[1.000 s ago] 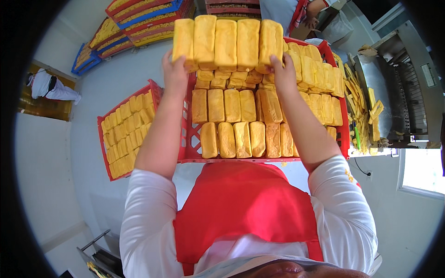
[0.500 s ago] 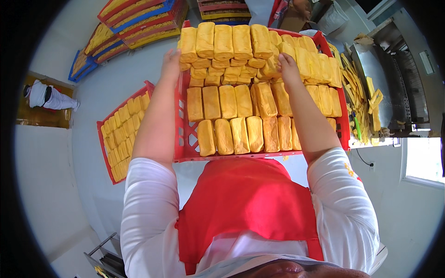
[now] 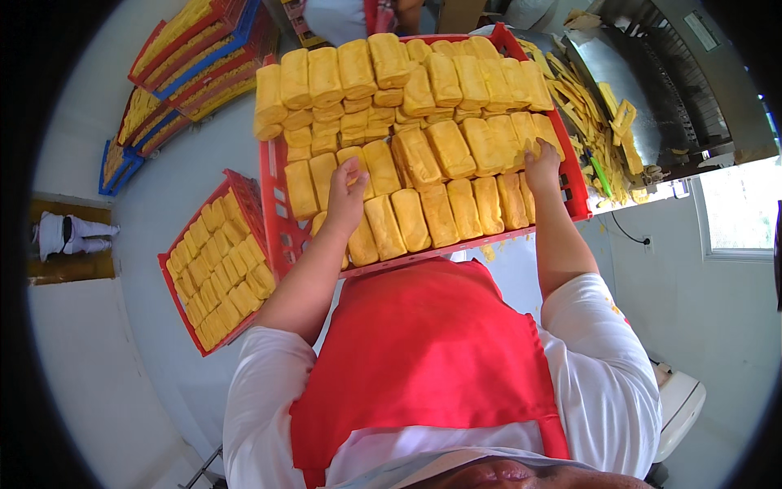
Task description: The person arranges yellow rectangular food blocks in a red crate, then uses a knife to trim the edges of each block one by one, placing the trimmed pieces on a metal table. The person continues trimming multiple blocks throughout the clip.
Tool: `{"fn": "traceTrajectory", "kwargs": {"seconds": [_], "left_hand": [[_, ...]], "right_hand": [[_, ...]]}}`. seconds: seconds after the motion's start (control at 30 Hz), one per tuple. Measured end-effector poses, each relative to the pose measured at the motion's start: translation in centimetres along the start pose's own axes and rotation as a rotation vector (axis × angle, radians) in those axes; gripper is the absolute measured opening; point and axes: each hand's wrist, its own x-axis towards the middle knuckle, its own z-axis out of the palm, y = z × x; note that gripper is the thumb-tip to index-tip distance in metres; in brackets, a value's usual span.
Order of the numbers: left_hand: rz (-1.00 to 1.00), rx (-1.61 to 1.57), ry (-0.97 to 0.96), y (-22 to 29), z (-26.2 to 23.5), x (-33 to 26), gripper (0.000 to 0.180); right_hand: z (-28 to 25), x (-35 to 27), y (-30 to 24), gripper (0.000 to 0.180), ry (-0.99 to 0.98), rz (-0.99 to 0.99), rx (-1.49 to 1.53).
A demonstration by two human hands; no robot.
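Note:
A red plastic crate [image 3: 281, 220] in front of me holds rows of yellow loaf-shaped blocks [image 3: 444, 213], packed side by side and stacked higher toward the far side. My left hand [image 3: 349, 198] is over the blocks in the near left part, its fingers loosely curved and apart, touching or just above their upper ends. Near the crate's right wall, my right hand [image 3: 543, 169] rests at the end of a block row, thumb and fingers apart. Neither hand is lifting a block. At the far left, a row of upright blocks [image 3: 324, 75] stands on top of the stack.
A second red crate [image 3: 186, 314] of similar blocks stands lower at the left. Stacked coloured crates [image 3: 199, 69] line the far left. Yellow strips [image 3: 570, 102] lie beside a metal machine [image 3: 631, 81] at right. One person stands beyond the crate; another [image 3: 73, 234] is at far left.
Both hands have left the ends of the far upper row and come nearer, over the near rows. The row stays on the stack. My view has shifted; the crate appears tilted and farther left.

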Motion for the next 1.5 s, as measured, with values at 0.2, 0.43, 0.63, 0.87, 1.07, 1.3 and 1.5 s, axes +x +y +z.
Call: {"fn": "traceTrajectory", "kwargs": {"seconds": [0.2,0.43,0.63,0.87,1.07,1.3,1.5], "left_hand": [[-0.137,0.098,-0.046,0.6,2.3,0.6,0.049],[-0.395,-0.192,0.060,0.7,9.9,1.3,0.056],[-0.444,-0.118,0.085,3.5,14.9,1.1,0.063],[-0.410,-0.074,0.253,3.1,15.8,0.1,0.057],[-0.475,-0.126,0.283,4.4,15.1,0.3,0.055],[-0.275,-0.027,0.136,-0.2,13.8,-3.0,0.054],[-0.046,0.032,0.120,4.0,14.4,-6.0,0.057]], "right_hand": [[1.2,2.1,6.1,0.061,-0.009,0.009,-0.132],[-3.6,2.5,2.7,0.071,-0.468,-0.096,-0.178],[-1.6,-0.8,0.4,0.068,-0.428,-0.375,0.129],[-2.8,2.5,1.4,0.068,-0.511,-0.504,0.023],[-2.6,0.3,-1.3,0.074,-0.654,-0.331,0.367],[-0.8,-0.9,0.4,0.069,-0.929,0.398,0.969],[-1.6,-2.7,1.8,0.063,-0.609,0.211,0.986]]}}
